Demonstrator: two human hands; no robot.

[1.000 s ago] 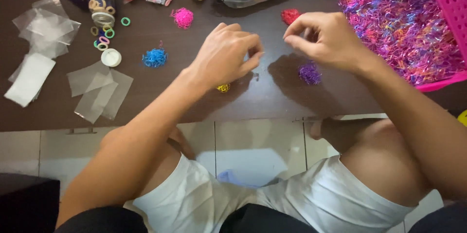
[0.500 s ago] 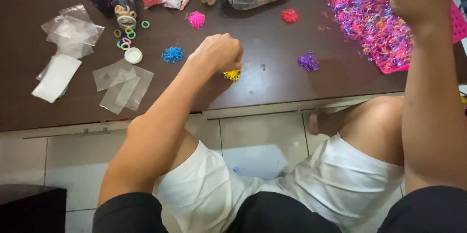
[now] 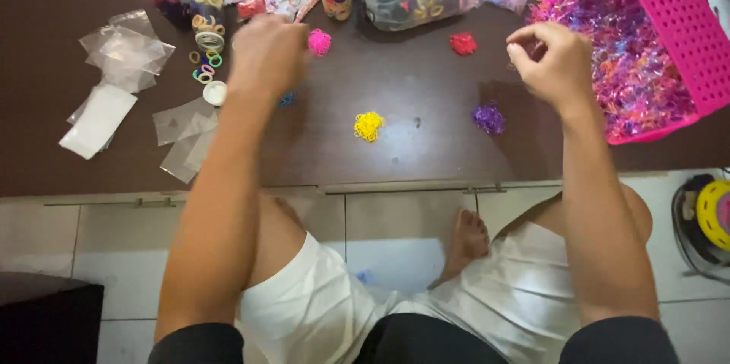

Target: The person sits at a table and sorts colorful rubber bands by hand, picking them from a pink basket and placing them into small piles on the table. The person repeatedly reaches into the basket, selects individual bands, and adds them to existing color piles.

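The left hand [image 3: 268,52] is hovering blurred, its grip unreadable, a pink band pile [image 3: 319,42] just beside it. The right hand [image 3: 549,64] is pinching its fingertips together beside the pink basket [image 3: 677,22].

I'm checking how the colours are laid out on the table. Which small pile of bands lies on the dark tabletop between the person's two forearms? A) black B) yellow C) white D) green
B: the yellow pile sits on the bare brown table, between the left hand and the right hand, left of the purple pile.

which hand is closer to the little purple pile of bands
Right. The right hand hovers just up and right of the purple pile; the left hand is far across, by the pink pile.
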